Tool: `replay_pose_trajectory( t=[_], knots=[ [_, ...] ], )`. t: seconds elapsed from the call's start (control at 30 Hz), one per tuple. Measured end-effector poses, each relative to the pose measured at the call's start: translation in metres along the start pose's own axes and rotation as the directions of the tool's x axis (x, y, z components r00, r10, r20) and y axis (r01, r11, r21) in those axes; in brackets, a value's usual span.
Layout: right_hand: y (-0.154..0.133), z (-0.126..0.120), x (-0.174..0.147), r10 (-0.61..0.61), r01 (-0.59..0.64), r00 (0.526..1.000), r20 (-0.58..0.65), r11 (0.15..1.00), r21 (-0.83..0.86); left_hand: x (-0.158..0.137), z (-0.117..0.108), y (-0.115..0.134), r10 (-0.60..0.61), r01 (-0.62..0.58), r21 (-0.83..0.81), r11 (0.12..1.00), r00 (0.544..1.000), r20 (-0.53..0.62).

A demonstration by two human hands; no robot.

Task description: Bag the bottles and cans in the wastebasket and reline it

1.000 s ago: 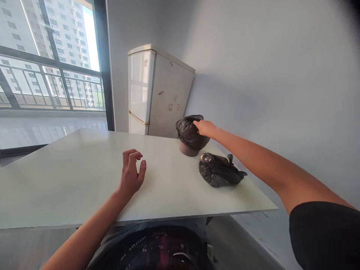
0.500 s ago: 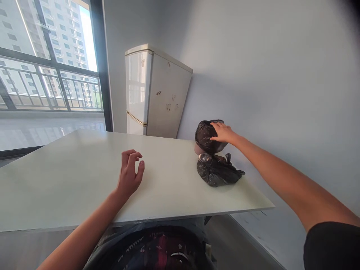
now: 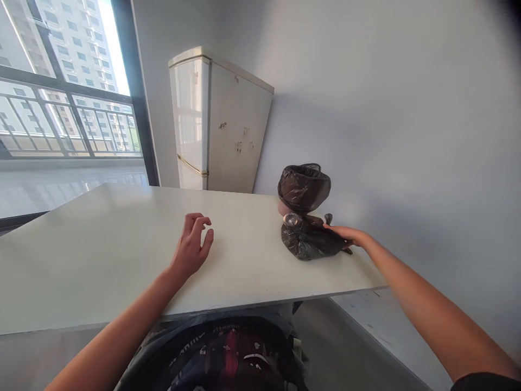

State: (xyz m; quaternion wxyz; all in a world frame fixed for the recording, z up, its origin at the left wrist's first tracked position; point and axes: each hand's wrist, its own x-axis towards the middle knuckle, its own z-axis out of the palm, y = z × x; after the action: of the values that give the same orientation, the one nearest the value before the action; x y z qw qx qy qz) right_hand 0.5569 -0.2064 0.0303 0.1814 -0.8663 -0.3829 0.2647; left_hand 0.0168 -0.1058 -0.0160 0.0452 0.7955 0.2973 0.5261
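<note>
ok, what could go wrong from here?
- The right hand is at the right end of the black bag, near the table's right edge; a rightward push might send it off.
- The bag's plastic looks thin and stretched over its contents, so a hard grip could tear it.
- The lined bin stands close behind; a backward shove might knock it.

A scuffed white fridge (image 3: pixel 240 125) stands near a window (image 3: pixel 61 86).

A hand could pass across the table (image 3: pixel 101 255) from the left hand (image 3: pixel 192 244) to the plastic bag (image 3: pixel 307 241); behind that bag, the lined bin (image 3: pixel 304 190) and wall (image 3: pixel 386 136) block the far right.
</note>
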Motion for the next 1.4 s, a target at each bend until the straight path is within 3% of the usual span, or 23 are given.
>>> replay_pose_trajectory(
  t=[0.17, 0.33, 0.4, 0.53, 0.6, 0.7, 0.83, 0.9, 1.0, 1.03, 1.1, 1.23, 1.4],
  knots=[
    [-0.006, 0.045, -0.026, -0.071, 0.034, 0.984, 0.166, 0.977, 0.212, 0.001, 0.003, 0.003, 0.005, -0.004, -0.009, 1.000, 0.997, 0.083],
    [-0.060, 0.098, -0.061, -0.279, 0.111, 0.907, 0.315, 0.881, 0.460, 0.002, 0.006, 0.007, 0.027, -0.021, -0.038, 0.999, 0.986, 0.166],
    [-0.086, 0.123, -0.076, -0.453, 0.221, 0.821, 0.348, 0.813, 0.539, 0.002, 0.006, 0.009, 0.062, -0.053, -0.049, 0.997, 0.976, 0.211],
    [-0.125, 0.159, -0.106, -0.734, 0.449, 0.529, 0.427, 0.669, 0.593, 0.002, 0.003, 0.005, 0.093, -0.089, -0.027, 0.996, 0.958, 0.270],
    [-0.132, 0.164, -0.122, -0.807, 0.610, 0.478, 0.348, 0.589, 0.530, 0.001, 0.002, 0.001, 0.084, -0.091, 0.009, 0.996, 0.944, 0.319],
    [-0.122, 0.157, -0.145, -0.849, 0.775, 0.522, 0.085, 0.513, 0.369, 0.000, 0.005, -0.005, 0.059, -0.098, 0.074, 0.992, 0.911, 0.409],
    [-0.085, 0.144, -0.163, -0.777, 0.777, 0.614, -0.139, 0.565, 0.276, -0.001, 0.010, -0.007, 0.045, -0.108, 0.110, 0.988, 0.883, 0.468],
    [-0.065, 0.142, -0.161, -0.742, 0.755, 0.650, -0.166, 0.606, 0.251, 0.000, 0.010, -0.007, 0.008, -0.075, 0.140, 0.987, 0.904, 0.427],
    [-0.043, 0.145, -0.148, -0.725, 0.738, 0.672, -0.150, 0.638, 0.222, -0.001, 0.009, -0.011, -0.158, 0.101, 0.260, 0.960, 0.965, 0.210],
    [-0.040, 0.147, -0.142, -0.727, 0.738, 0.672, -0.143, 0.641, 0.211, -0.002, 0.009, -0.013, -0.219, 0.168, 0.301, 0.939, 0.965, 0.146],
    [-0.040, 0.151, -0.130, -0.741, 0.747, 0.660, -0.123, 0.630, 0.214, -0.004, 0.011, -0.021, -0.292, 0.230, 0.357, 0.905, 0.947, 0.130],
    [-0.064, 0.165, -0.108, -0.782, 0.766, 0.621, -0.059, 0.589, 0.259, 0.004, 0.020, -0.036, -0.239, 0.147, 0.276, 0.950, 0.911, 0.336],
    [-0.115, 0.198, -0.084, -0.822, 0.771, 0.568, 0.039, 0.548, 0.324, 0.038, 0.035, -0.050, -0.007, 0.019, -0.011, 1.000, 0.775, 0.632]
  ],
)
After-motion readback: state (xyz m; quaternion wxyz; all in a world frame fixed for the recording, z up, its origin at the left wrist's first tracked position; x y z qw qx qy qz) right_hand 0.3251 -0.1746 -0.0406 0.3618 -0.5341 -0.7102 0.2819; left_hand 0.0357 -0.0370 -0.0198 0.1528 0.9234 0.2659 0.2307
